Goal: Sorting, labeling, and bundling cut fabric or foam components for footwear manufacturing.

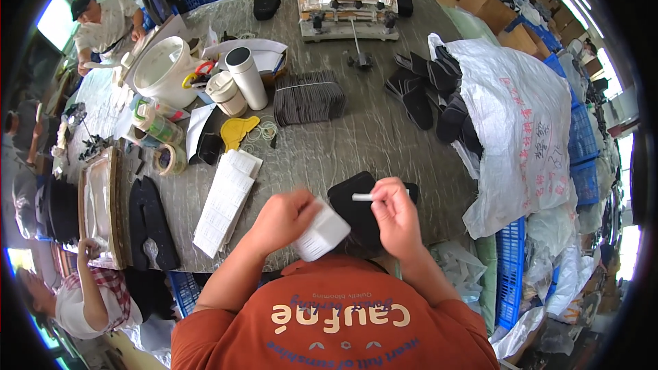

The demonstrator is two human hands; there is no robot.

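Observation:
My left hand point(286, 216), a little blurred by motion, is closed on a white printed card point(323, 233) with rounded corners, tilted in front of my chest. To the right, my right hand point(397, 216) pinches a small narrow white strip point(362, 197) between thumb and fingers; whether it is paper or something stiffer I cannot make out. Both hands are above the near edge of the table. Below and between them lie flat black pieces point(353, 195), partly covered by the card and my right hand. Left of my left hand rests a stack of long white printed sheets point(225, 199).
A banded stack of dark pieces point(308, 98) lies ahead. A white woven sack point(517, 127) spills black pieces point(418, 103) at right. A bucket point(164, 72), flask point(245, 79), cup point(226, 94) and tape roll point(169, 159) stand left. A framed press point(349, 0) is far ahead. Other people work at left.

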